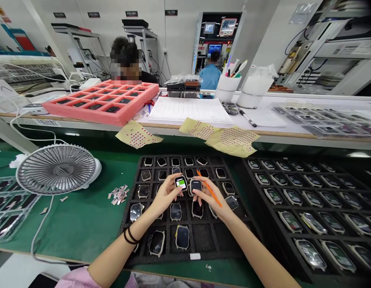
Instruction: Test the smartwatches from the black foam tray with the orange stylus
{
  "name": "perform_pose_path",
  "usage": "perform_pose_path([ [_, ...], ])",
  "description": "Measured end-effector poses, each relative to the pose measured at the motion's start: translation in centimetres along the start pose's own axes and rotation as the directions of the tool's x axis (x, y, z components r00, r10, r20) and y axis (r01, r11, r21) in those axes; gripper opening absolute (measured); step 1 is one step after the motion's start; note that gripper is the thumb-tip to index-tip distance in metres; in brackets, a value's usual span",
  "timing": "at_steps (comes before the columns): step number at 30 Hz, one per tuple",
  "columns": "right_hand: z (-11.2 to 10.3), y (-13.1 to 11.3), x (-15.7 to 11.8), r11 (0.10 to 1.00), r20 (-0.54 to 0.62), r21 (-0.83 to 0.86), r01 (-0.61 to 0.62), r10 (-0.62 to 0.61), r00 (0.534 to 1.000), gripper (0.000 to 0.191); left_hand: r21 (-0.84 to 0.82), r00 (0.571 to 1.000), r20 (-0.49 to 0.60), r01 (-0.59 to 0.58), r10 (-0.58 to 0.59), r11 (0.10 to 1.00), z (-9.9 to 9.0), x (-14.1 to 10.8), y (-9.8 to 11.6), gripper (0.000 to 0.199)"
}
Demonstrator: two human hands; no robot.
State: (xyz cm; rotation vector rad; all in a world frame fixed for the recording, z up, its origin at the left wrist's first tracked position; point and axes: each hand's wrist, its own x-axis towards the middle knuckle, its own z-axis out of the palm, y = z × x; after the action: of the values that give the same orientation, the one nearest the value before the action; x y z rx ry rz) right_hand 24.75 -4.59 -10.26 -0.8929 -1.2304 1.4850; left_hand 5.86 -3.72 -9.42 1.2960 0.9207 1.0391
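Note:
My left hand (168,192) is closed on a smartwatch (181,183) whose lit screen shows green and white. Right beside it, my right hand (209,195) grips a second smartwatch (195,185) with a dark screen bearing a small line of text. An orange stick-like tool (213,189), perhaps a pen or pry stick, lies along the right hand between thumb and fingers. Both watches are held over a black foam tray (203,237), where several more watches without straps rest in square pockets. Parts of some pockets are hidden under my hands and forearms.
To the right lies another black tray (265,212) full of watch bodies. A white fan (61,170) and a heap of small pieces (118,195) are at left. Yellow sticker sheets (231,140) hang off the shelf, which holds a pink foam tray (125,114). Two people sit beyond.

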Motion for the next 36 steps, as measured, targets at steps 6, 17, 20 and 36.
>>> perform_pose_path([
  [6,-0.24,0.17,-0.09,1.000,0.026,0.018,0.000,0.000,1.000,0.034,-0.010,1.000,-0.016,0.004,-0.005,1.000,0.11,-0.18,0.07,0.044],
  [17,0.11,-0.26,-0.15,0.997,-0.111,-0.047,-0.060,0.054,0.992,0.024,0.065,0.999,-0.046,-0.004,0.007,0.998,-0.02,-0.32,-0.11,0.034],
  [20,0.02,-0.22,-0.18,0.999,-0.078,-0.025,-0.037,0.035,0.996,0.025,0.060,0.999,-0.040,-0.010,0.012,0.998,0.06,-0.34,-0.08,0.033],
  [36,-0.05,0.01,-0.34,0.999,0.064,-0.028,0.022,-0.020,0.998,0.030,0.012,0.999,-0.036,-0.022,0.022,1.000,0.35,-0.40,0.17,0.034],
])
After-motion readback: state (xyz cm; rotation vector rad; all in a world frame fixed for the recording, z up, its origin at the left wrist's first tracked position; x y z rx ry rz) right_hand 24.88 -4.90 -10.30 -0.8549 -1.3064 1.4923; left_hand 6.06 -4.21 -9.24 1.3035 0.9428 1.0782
